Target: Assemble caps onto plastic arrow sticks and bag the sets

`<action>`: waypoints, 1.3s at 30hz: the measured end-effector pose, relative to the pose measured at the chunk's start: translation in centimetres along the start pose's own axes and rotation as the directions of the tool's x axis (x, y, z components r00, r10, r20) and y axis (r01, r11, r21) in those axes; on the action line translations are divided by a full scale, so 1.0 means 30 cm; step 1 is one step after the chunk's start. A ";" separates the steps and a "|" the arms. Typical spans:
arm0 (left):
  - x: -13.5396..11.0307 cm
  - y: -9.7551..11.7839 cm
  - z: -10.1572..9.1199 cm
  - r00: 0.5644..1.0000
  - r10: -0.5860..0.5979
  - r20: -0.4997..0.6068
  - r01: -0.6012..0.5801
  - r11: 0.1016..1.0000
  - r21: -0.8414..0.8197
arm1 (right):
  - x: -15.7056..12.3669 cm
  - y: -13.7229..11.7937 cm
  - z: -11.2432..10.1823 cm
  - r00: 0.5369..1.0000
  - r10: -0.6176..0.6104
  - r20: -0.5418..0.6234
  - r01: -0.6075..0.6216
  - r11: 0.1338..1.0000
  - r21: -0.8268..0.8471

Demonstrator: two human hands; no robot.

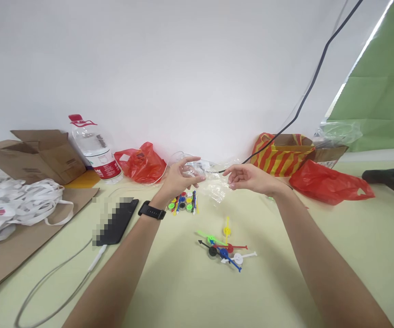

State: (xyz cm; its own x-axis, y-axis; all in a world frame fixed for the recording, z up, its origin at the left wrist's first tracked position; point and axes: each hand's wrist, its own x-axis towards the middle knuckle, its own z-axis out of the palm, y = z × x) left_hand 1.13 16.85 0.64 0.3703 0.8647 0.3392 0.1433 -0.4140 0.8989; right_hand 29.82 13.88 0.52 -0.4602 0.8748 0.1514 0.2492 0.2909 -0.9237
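My left hand [179, 176], with a black watch on its wrist, is open above a group of small coloured parts [183, 201], its thumb and fingers apart. My right hand [248, 178] has curled fingers, closed at the edge of a clear plastic bag [216, 186]; the exact grip is hard to make out. The bag lies between both hands. Nearer to me on the table are several arrow spinners: a yellow spinner [227, 231], a green spinner [211, 239], a black spinner [212, 251], a blue spinner [223, 253], a white spinner [238, 258] and a red spinner [230, 248].
At left are a phone [116, 223] with a cable, white straps [22, 200], a cardboard box [43, 157] and a water bottle [97, 152]. Along the wall sit a red bag [140, 164] and a striped bag [278, 159]. Another red bag [330, 182] lies right.
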 end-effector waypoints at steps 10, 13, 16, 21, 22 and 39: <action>0.003 0.019 0.061 0.978 -0.160 0.131 0.192 0.935 -0.297 | 0.005 -0.034 0.016 0.922 -0.160 -0.354 0.173 0.985 0.004; -0.005 0.025 0.094 0.966 -0.174 0.193 0.207 0.964 -0.167 | 0.015 -0.039 0.028 0.897 -0.144 -0.418 0.143 0.989 -0.032; -0.006 0.027 0.103 0.976 -0.166 0.139 0.177 0.982 -0.071 | 0.014 -0.039 0.029 0.900 -0.136 -0.415 0.139 0.990 -0.024; 0.002 0.005 0.079 0.982 -0.124 0.144 0.120 0.992 0.033 | -0.002 -0.042 0.015 0.926 -0.110 -0.362 0.116 0.993 -0.005; 0.001 0.003 0.071 0.977 -0.114 0.181 0.107 0.993 0.049 | -0.006 -0.042 0.010 0.938 -0.091 -0.335 0.098 0.995 0.005; -0.014 0.053 -0.037 0.910 -0.157 0.383 0.033 0.950 0.311 | -0.046 -0.023 -0.056 0.990 0.041 -0.134 -0.023 0.990 0.137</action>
State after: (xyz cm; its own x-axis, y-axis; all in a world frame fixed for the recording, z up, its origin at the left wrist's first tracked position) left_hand 0.18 16.13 2.23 0.6660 0.7434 0.0614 0.4341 -0.4532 0.7786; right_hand 31.71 13.12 1.55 -0.3315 0.9300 0.1588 0.1402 0.2150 -0.9665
